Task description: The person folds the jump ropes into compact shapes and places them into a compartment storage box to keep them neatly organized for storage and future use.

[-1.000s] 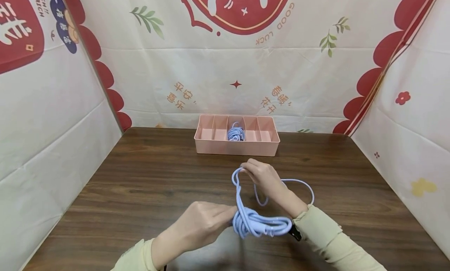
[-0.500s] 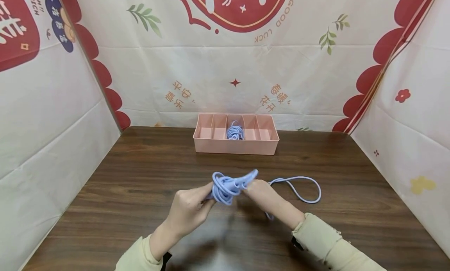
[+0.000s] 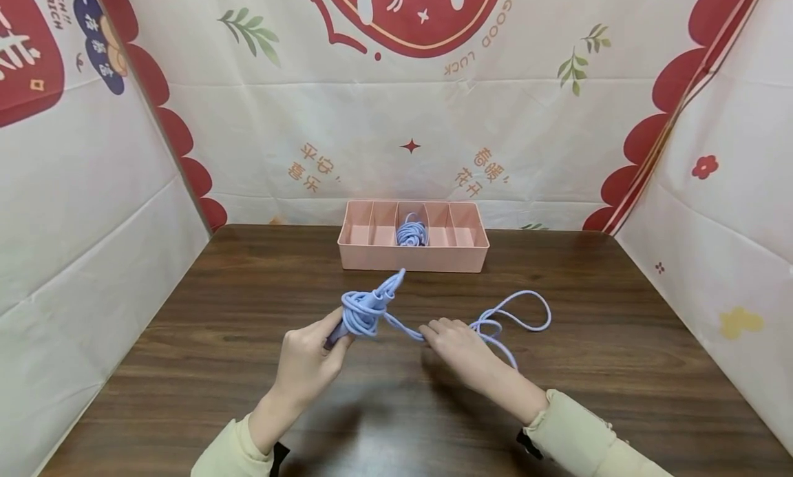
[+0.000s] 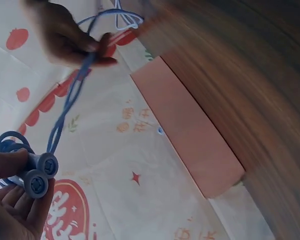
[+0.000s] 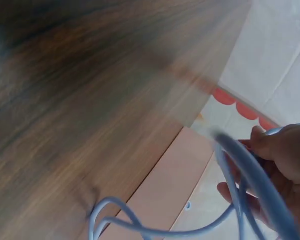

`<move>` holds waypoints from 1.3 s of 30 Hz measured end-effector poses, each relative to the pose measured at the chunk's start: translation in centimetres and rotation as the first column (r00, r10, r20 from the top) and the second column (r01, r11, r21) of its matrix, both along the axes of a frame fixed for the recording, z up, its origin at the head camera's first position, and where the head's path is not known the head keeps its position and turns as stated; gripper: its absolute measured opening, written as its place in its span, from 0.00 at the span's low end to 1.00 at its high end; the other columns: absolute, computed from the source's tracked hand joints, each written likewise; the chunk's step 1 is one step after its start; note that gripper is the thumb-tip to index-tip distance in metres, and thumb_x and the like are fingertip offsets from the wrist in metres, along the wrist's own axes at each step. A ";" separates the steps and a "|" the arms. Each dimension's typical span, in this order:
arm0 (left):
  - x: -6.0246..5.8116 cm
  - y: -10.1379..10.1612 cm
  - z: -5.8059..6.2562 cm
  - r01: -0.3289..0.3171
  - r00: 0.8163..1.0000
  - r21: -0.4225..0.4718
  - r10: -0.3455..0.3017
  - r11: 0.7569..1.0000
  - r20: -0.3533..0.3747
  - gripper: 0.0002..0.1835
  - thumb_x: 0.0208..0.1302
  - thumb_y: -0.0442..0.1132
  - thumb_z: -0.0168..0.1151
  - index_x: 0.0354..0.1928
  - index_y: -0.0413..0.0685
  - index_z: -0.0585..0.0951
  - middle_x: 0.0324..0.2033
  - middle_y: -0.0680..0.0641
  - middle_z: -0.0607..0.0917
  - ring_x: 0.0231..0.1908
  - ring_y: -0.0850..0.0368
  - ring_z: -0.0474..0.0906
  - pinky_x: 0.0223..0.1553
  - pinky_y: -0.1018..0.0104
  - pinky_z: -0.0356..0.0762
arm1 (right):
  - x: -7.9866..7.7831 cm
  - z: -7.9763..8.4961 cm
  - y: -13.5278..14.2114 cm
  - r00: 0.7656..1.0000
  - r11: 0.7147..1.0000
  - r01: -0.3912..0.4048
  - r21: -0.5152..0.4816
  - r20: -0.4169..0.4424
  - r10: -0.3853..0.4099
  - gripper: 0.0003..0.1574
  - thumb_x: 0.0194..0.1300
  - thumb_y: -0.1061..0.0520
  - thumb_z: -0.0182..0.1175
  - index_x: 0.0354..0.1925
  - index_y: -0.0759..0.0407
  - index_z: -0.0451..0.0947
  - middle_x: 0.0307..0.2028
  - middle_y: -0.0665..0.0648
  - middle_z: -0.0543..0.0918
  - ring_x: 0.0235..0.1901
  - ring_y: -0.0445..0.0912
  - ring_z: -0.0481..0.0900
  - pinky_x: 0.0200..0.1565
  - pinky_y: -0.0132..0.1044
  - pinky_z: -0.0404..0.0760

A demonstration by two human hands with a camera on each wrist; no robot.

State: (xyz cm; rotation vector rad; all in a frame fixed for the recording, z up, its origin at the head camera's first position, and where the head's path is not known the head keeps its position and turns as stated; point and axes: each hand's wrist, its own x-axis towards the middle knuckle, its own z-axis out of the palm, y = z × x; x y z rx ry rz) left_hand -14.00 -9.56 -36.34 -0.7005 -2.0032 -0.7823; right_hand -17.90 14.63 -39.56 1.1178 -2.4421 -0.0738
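My left hand [image 3: 305, 361] grips the two handles [image 4: 48, 165] of a light blue jump rope [image 3: 361, 313], side by side with their round ends showing in the left wrist view. Cord is wound around these handles, and a tip of it points up and away. From the bundle a doubled stretch of cord runs across to my right hand [image 3: 460, 352], whose fingers hold it. Past the right hand the loose cord trails off in loops [image 3: 526, 312]; in the right wrist view this cord [image 5: 175, 232] hangs close to the camera, partly blurred.
A pink box [image 3: 414, 259] with several compartments stands at the back of the brown wooden table [image 3: 260, 270]. Its middle compartment holds a coiled blue rope [image 3: 411, 233]. Printed white cloth [image 3: 372, 112] walls the table at the back and both sides.
My left hand has carried the wound bundle left and away from me. My right hand has come away from the bundle, drawing a stretch of cord between the hands.
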 end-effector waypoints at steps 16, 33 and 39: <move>-1.3 -1.4 -0.6 -0.311 0.938 0.044 0.299 0.949 0.177 0.11 0.39 0.29 0.68 0.30 0.43 0.81 0.10 0.53 0.71 0.12 0.61 0.59 0.13 0.64 0.59 | 1.9 1.5 -1.1 0.939 0.923 -0.313 -0.223 -0.218 0.265 0.24 0.73 0.53 0.35 0.40 0.63 0.76 0.25 0.50 0.71 0.22 0.42 0.69 0.24 0.31 0.71; 0.4 0.6 -1.2 -0.155 0.910 -0.442 0.302 0.883 0.285 0.13 0.35 0.33 0.69 0.19 0.47 0.71 0.10 0.48 0.75 0.11 0.50 0.72 0.11 0.60 0.65 | 2.7 6.1 -2.3 0.868 0.914 -0.406 0.025 -0.301 0.394 0.15 0.68 0.61 0.39 0.32 0.60 0.73 0.28 0.50 0.70 0.27 0.42 0.67 0.28 0.28 0.69; 1.9 2.0 -0.7 0.042 0.944 -0.586 0.160 0.809 0.288 0.12 0.39 0.37 0.70 0.20 0.49 0.73 0.12 0.52 0.76 0.11 0.56 0.69 0.11 0.66 0.62 | 2.2 7.0 -2.3 0.875 0.900 -0.437 0.004 -0.228 0.426 0.09 0.62 0.59 0.47 0.33 0.59 0.74 0.28 0.49 0.70 0.28 0.41 0.67 0.30 0.28 0.69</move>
